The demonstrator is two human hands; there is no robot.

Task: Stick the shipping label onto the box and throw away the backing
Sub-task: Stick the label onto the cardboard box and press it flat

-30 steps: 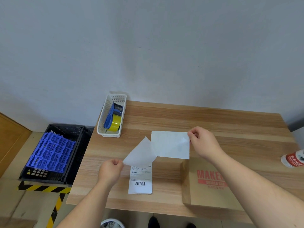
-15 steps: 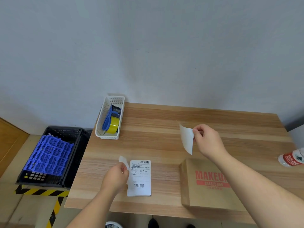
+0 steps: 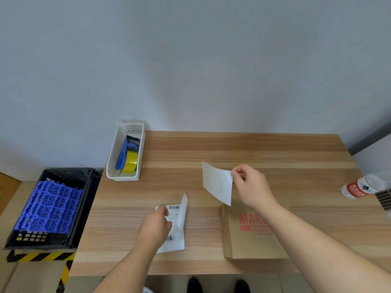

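Observation:
My right hand (image 3: 251,187) pinches a white label sheet (image 3: 215,182) by its right edge, blank side toward me, in the air just beyond the box's far left corner. The brown cardboard box (image 3: 249,242) with red print lies flat at the table's front right, partly under my right forearm. My left hand (image 3: 155,227) holds a thin curled backing sheet (image 3: 183,208), which stands up over a printed barcode sheet (image 3: 174,245) lying on the table. The two hands are well apart.
A white basket (image 3: 115,157) with a blue tape dispenser and yellow tape (image 3: 129,163) stands at the table's back left. A black crate (image 3: 84,176) of blue grid tiles (image 3: 48,208) sits on the floor to the left. A bottle (image 3: 357,188) lies at the right edge.
The two sheets have come fully apart. My left hand dropped toward the printed sheet with the thin piece; my right hand carried the white sheet right, toward the box.

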